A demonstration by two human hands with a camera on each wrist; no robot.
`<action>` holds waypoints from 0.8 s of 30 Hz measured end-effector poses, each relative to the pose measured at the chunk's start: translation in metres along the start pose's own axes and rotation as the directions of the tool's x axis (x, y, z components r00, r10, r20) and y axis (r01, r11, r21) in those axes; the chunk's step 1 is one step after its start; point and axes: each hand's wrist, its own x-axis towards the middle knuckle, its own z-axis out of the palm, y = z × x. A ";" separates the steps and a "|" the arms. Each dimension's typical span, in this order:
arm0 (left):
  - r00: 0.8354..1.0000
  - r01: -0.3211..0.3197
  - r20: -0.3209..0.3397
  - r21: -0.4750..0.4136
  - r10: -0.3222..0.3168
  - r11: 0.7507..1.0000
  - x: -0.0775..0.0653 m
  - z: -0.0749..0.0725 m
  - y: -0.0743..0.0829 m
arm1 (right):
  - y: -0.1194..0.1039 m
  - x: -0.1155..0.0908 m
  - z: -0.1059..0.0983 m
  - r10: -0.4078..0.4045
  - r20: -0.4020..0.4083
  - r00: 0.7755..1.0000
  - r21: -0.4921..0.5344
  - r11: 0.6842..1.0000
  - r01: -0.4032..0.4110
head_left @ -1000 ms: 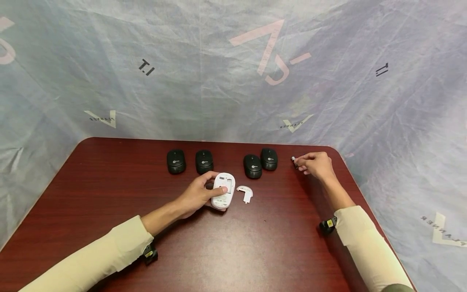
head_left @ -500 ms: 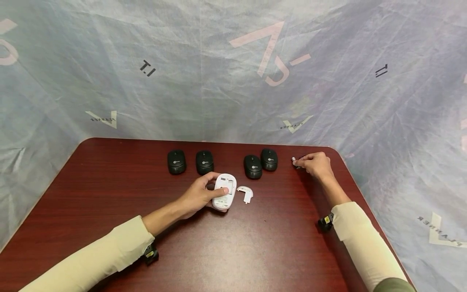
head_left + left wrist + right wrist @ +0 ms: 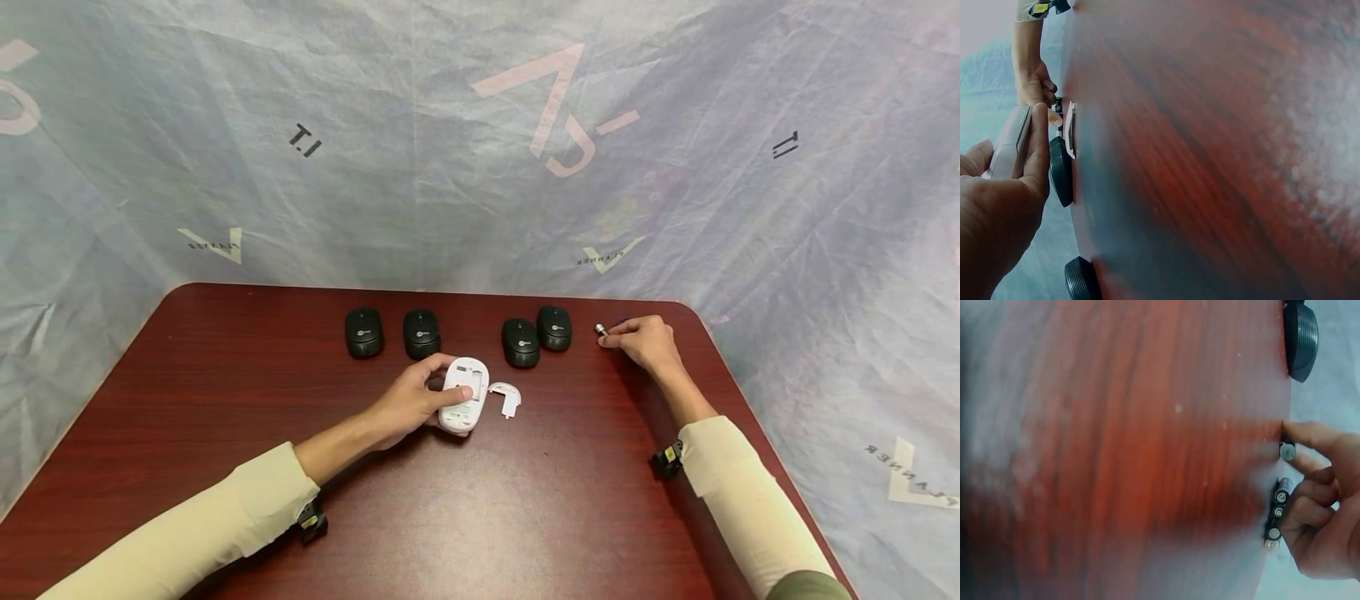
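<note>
I saw the right hand (image 3: 643, 340) had edged leftward, pinching one battery (image 3: 1287, 452) apart from the battery row (image 3: 1279, 512), apparently singled out, while the left hand (image 3: 408, 402) gripped, above the table (image 3: 480, 517), the white mouse (image 3: 459, 413), whose open bay (image 3: 477, 384) seemed unfilled.

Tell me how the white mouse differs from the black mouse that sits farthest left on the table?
Colour: the white mouse is pale all over; the black mouse is dark.
Pose: the white mouse shows its underside, with an open recess; the black mouse lies top side up.
Support: the left hand holds the white mouse; the black mouse rests on the table.
Both share a rounded, elongated shape.
</note>
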 end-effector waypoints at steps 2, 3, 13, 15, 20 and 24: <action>1.000 0.005 0.003 0.003 -0.005 1.000 0.001 0.000 0.000 | 0.002 0.001 0.000 -0.029 0.027 0.999 -0.006 1.000 0.029; 1.000 0.006 0.005 0.006 -0.006 1.000 0.001 0.000 0.000 | 0.003 0.001 0.000 -0.045 0.042 0.998 -0.010 0.999 0.045; 1.000 -0.008 0.020 0.010 0.008 1.000 0.000 0.001 0.001 | 0.008 0.005 -0.004 -0.183 0.073 0.980 -0.061 0.980 0.188; 1.000 -0.009 0.022 0.006 0.009 1.000 -0.001 0.002 0.002 | 0.008 0.005 -0.005 -0.210 0.066 0.975 -0.072 0.974 0.215; 1.000 -0.008 0.018 0.004 0.008 1.000 -0.001 0.003 0.001 | 0.004 0.002 -0.005 -0.246 0.049 0.968 -0.096 0.963 0.250; 1.000 -0.006 0.017 0.005 0.006 1.000 -0.002 0.003 0.002 | 0.003 0.002 -0.004 -0.263 0.051 0.963 -0.104 0.958 0.267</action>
